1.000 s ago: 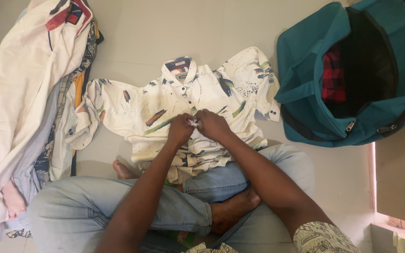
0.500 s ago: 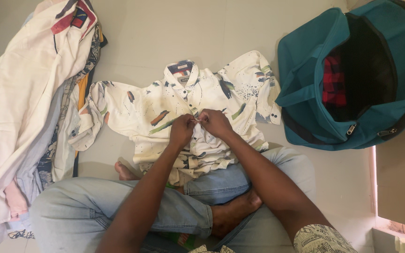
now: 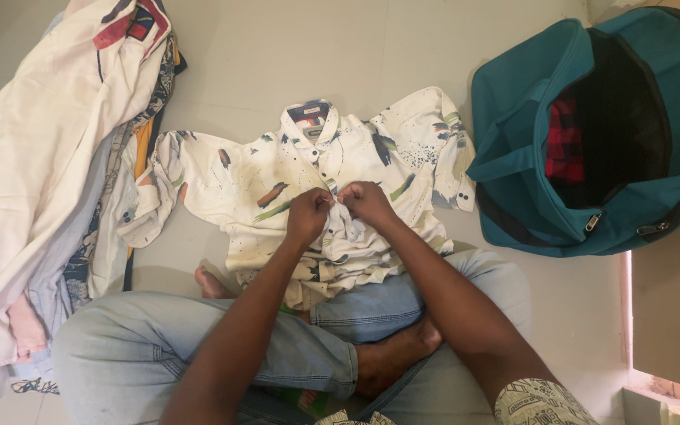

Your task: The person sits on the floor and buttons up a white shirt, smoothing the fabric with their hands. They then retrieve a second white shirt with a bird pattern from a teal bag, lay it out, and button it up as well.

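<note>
A: Nearest ground first?

B: Crossed legs in pale blue jeans, a bare foot tucked between them. Both forearms run up from there to the hands.

A: Hands?

B: Left hand and right hand are knuckle to knuckle, almost touching. Fingers of both are curled together, pinching the front placket of the white printed shirt. A small fold of cloth is bunched between the two sets of fingertips.

A: Where does the shirt lie?

B: Flat on the tiled floor, directly under the fingers. Its hem is rumpled back toward the jeans; collar lies just beyond the fingertips, buttons running between. Sleeves spread out to either side of the hands.

A: Further out?

B: Left of the fingers, well apart: a heap of clothes, cream cloth uppermost. Right of the fingers and beyond: a teal duffel bag, unzipped, a red checked garment inside it.
</note>
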